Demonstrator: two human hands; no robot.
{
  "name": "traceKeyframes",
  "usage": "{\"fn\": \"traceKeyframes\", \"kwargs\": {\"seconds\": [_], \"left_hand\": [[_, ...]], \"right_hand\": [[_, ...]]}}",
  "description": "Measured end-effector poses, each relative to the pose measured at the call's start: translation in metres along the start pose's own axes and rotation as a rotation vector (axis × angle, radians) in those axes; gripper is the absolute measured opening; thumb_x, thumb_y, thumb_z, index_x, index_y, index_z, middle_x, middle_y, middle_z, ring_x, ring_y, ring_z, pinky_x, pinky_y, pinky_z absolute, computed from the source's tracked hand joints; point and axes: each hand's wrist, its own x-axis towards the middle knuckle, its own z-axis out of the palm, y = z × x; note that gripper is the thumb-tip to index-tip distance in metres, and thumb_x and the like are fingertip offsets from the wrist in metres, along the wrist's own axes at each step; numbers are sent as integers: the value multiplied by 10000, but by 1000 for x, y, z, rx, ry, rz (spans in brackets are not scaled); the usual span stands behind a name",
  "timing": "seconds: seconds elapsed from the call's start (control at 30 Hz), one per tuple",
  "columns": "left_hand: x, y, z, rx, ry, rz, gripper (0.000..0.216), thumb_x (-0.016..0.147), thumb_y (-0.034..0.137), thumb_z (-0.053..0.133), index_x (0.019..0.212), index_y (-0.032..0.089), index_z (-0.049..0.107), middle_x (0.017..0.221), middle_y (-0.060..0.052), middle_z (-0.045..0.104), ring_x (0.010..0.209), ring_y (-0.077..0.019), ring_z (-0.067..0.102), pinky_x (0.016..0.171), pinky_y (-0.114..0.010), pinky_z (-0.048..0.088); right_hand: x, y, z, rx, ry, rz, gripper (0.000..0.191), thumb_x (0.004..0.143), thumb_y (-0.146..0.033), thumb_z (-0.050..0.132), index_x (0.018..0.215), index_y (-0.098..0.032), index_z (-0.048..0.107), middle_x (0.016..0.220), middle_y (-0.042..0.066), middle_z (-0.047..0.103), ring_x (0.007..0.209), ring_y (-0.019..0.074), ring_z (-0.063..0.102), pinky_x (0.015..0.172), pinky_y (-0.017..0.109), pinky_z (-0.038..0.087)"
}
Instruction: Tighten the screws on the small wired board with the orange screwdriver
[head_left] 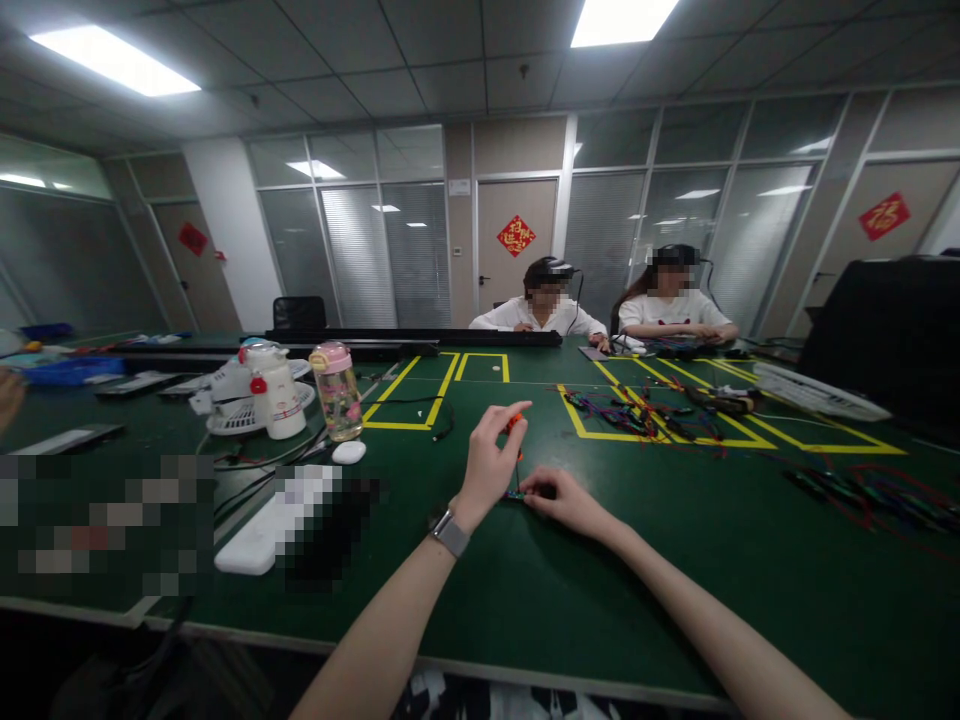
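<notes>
Above the green table, my left hand is closed around the orange-red handle of a small screwdriver. Its thin shaft points straight down onto a little circuit board lying on the tabletop. My right hand pinches the right side of that board, thumb and fingertips together, resting low by the table. Part of the handle is hidden behind my left fingers, and the detail on the board is too small to make out. A watch with a grey band sits on my left wrist.
Bundles of wired boards lie within yellow tape outlines; more wires lie at right. On the left are a pink-lidded bottle, a white jug, a white case and cables. Two people sit across the table.
</notes>
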Motion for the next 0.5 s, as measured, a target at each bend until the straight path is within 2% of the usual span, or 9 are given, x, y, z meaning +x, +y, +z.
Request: {"fn": "traceKeyframes", "kwargs": {"seconds": [0.13,0.27,0.37,0.5], "left_hand": [[0,-1,0,-75,-45,3,351,957,231,355,1263,235,528,1200,-66,576,1041,-165,579,901,-304,455],[0,-1,0,-3,4,35,293,926,241,444,1183,223,582,1028,-55,605,928,-160,588,830,-292,470],[0,1,-1,98,45,65,218,889,272,526,1069,223,639,913,-31,566,850,-151,562,803,-280,458],[0,2,-2,66,-14,41,302,940,273,414,1180,243,593,988,-46,562,894,-151,563,814,-274,459]], "right_hand": [[0,0,0,-14,-1,-2,175,752,-190,598,884,-133,697,792,42,627,702,147,568,668,265,460],[0,1,0,-26,1,4,184,751,-182,599,899,-135,698,796,38,628,707,145,568,672,263,462],[0,1,0,-27,6,4,181,749,-175,600,894,-137,702,812,42,630,722,149,572,685,267,464],[0,1,0,-24,4,8,180,752,-180,603,896,-143,705,795,37,624,706,146,571,668,263,459]]}}
